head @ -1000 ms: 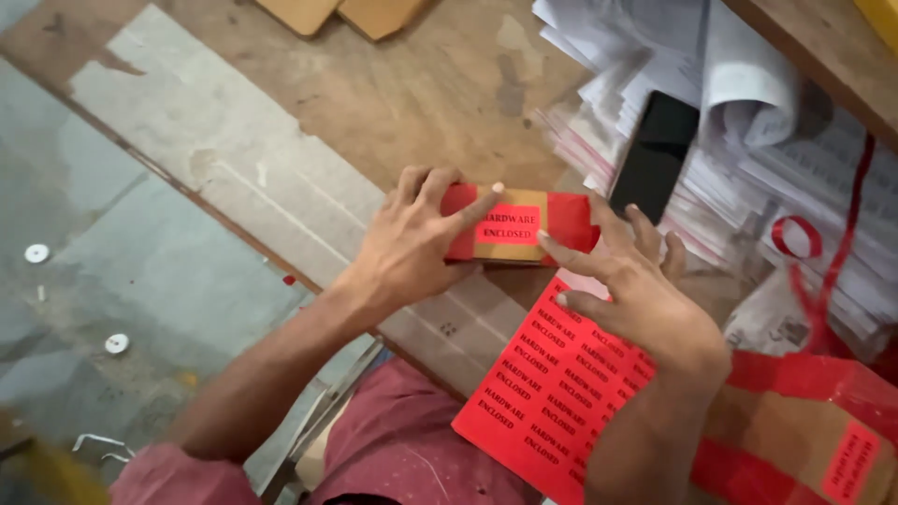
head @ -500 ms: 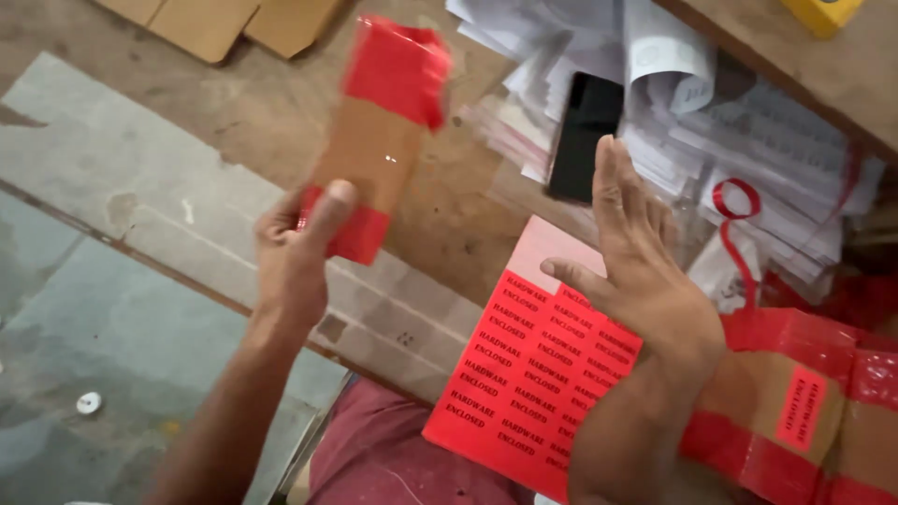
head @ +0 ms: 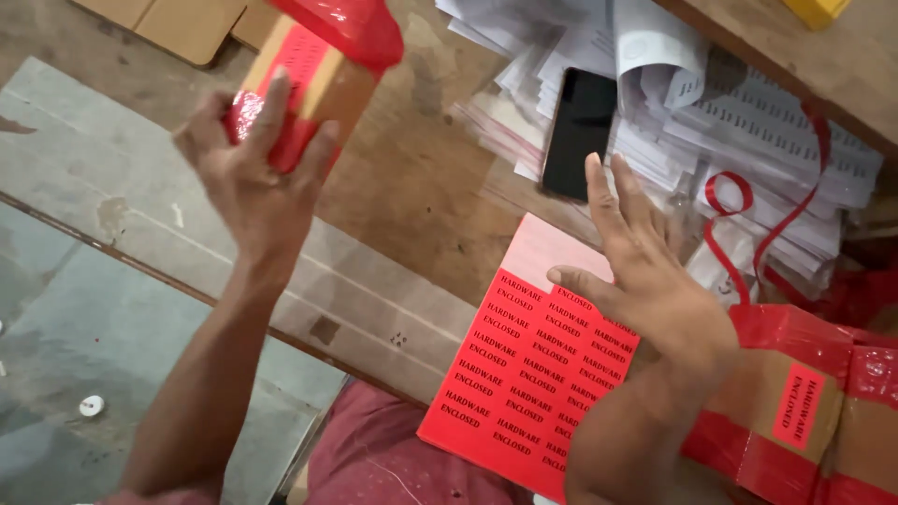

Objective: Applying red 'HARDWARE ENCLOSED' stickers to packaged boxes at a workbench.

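My left hand [head: 257,178] is raised over the wooden table [head: 412,178] and grips a small brown cardboard box [head: 323,70] wrapped in red tape at both ends, with a red sticker on its face. My right hand [head: 645,281] hovers with fingers spread just above a sheet of red stickers [head: 524,369] that lies at the table's near edge, over my lap. It holds nothing. A black phone [head: 580,131] lies just beyond its fingertips.
Stacks of white printed paper [head: 748,122] cover the table's far right, with a loose red ribbon [head: 748,215] on them. More taped brown boxes [head: 804,411] sit at lower right. Flat cardboard pieces [head: 187,23] lie at the top left. The floor [head: 56,309] is on the left.
The left hand lifted the taped box off the table and swung it up and to the left. The right hand let go of the box and opened over the sticker sheet.
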